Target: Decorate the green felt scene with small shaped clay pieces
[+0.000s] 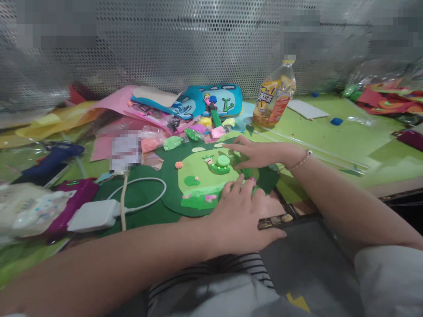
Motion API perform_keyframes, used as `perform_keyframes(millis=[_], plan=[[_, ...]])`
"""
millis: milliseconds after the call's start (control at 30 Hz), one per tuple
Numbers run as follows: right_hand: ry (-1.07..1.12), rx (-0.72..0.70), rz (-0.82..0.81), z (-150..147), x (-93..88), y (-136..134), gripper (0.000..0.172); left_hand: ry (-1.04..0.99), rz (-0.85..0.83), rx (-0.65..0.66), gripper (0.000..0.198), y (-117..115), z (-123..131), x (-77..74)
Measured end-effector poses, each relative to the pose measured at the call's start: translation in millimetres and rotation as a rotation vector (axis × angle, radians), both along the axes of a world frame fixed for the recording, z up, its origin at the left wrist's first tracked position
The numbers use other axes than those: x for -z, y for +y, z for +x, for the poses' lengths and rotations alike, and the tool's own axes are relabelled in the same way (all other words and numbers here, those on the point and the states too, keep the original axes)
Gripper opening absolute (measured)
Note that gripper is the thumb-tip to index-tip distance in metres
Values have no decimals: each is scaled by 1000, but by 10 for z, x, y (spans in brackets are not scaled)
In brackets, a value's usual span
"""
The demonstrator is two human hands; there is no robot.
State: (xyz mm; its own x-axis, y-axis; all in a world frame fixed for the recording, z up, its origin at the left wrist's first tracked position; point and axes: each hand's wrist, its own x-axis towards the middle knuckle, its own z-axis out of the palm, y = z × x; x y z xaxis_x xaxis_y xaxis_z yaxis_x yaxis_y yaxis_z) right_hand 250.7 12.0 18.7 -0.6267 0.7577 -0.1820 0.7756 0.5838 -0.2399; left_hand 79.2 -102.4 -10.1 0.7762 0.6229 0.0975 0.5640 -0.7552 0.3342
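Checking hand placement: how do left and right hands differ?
The left hand lies palm down on the green felt piece's near edge; the right hand reaches over its far side. Only the right hand's wrist, not the left hand's, wears a bracelet. Both touch the felt.

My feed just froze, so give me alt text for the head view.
The left hand lies flat at the near edge of a round dark green felt board carrying a light green clay scene; the right hand touches beside a green clay figure. Clay lumps, a white charger and a bottle are nearby.
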Motion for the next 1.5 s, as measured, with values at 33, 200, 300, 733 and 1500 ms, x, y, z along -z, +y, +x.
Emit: perform_keyframes(millis=[33, 200, 300, 733, 1500], plan=[[-10, 13, -7, -4, -8, -9, 77, -2, 5, 0, 64, 0, 0, 2], [-33, 23, -37, -17, -49, -39, 78, 5, 14, 1, 64, -5, -1, 9], [-41, 15, -25, -15, -43, -36, 77, 14, 18, 5, 65, -4, 0, 8], [-31, -13, 5, -16, -27, -24, 78, 30, 26, 6, 65, -7, -4, -1], [-23, -22, -6, 25, 22, 17, 86, -9, 126, -28, 59, -45, -10, 16]])
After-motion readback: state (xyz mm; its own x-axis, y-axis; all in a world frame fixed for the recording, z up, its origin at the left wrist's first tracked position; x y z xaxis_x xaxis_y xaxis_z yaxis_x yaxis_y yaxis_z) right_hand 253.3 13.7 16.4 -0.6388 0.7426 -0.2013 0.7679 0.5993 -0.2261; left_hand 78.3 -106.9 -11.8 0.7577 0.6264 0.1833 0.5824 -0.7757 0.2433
